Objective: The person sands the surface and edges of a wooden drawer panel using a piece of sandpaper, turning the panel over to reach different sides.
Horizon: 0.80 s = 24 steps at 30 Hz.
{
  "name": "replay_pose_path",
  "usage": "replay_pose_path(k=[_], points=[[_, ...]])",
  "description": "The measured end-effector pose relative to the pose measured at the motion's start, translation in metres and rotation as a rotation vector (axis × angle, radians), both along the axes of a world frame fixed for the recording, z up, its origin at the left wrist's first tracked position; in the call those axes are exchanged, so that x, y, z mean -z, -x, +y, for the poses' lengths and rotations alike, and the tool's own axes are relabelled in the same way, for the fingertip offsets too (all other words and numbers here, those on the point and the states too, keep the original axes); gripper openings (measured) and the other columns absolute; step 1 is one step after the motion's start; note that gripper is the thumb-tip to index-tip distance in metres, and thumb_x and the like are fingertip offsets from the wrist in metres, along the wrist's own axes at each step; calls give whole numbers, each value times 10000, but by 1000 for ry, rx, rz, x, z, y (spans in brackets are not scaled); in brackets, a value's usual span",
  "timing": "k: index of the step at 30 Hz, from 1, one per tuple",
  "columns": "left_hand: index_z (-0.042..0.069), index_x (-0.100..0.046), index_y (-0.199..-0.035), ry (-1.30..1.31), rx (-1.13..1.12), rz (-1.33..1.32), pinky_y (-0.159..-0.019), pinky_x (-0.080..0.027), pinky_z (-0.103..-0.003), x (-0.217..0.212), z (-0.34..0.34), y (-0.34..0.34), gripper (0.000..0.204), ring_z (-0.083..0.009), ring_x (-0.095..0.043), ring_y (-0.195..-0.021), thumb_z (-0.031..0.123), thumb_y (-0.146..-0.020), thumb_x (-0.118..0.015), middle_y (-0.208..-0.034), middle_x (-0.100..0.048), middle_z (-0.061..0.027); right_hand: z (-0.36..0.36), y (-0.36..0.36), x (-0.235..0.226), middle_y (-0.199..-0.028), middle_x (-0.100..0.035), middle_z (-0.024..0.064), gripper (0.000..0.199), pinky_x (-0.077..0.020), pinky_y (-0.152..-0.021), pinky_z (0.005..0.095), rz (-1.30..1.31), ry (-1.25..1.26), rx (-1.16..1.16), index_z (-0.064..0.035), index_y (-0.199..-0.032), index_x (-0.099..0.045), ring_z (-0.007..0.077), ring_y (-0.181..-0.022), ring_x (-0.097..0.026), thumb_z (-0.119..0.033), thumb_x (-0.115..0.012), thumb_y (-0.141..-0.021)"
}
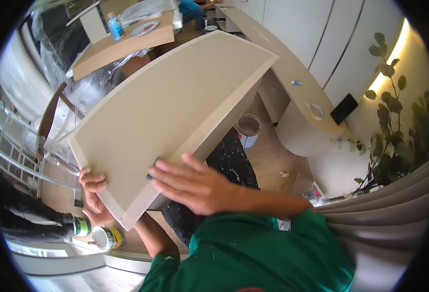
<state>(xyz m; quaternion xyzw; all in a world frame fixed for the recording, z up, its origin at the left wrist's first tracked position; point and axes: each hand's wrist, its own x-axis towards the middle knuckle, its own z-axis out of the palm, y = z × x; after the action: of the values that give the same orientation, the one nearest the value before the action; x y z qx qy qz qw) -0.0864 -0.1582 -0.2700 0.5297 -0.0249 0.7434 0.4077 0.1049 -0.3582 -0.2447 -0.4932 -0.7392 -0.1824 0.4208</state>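
A long beige drawer-like board (175, 92) with a paler border and a deep side lies tilted across my lap. My left hand (95, 192) grips its near left edge, with the fingers curled over the top face and the thumb below. Over the near border lies my right hand (190, 185), slightly blurred, with its fingers stretched out together. Beneath those fingertips a small dark pad (152, 170) shows, pressed against the board; most of it is hidden. My dark, paint-spotted trouser leg (234, 160) is under the board.
An open paint can (248, 130) stands on the floor beyond my leg. A long beige counter (297, 68) carries a tape roll (315, 111) and a phone (344, 109). Left are a white metal rack (19, 141), another person's legs (29, 214) and a yellow-labelled can (108, 238). A leafy plant (394, 131) stands right.
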Motion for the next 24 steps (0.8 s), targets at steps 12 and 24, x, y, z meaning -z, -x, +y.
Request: replay_pose_path(k=[12,24], points=[[-19,-592,-800,-63,-5,64,-1262,-236,-624,16,5,20,678,-340,-457,-1320,566,-956,-288,-961,-603,-192,-8,-49,9,-1537,-577,214,620,-280,-1272,606,-70,-20,27,32,-1422,-634,349,-1493,-504,49,-560,-807],[7,-570,-727,36,20,-46,-1298,-184,-658,13,-15,20,639,-338,-468,-1305,571,-911,-333,-870,-539,-140,-12,-108,26,-1505,-615,196,672,-250,-1297,587,-7,-35,145,-32,-1425,-667,310,-1477,-530,126,-523,-789]])
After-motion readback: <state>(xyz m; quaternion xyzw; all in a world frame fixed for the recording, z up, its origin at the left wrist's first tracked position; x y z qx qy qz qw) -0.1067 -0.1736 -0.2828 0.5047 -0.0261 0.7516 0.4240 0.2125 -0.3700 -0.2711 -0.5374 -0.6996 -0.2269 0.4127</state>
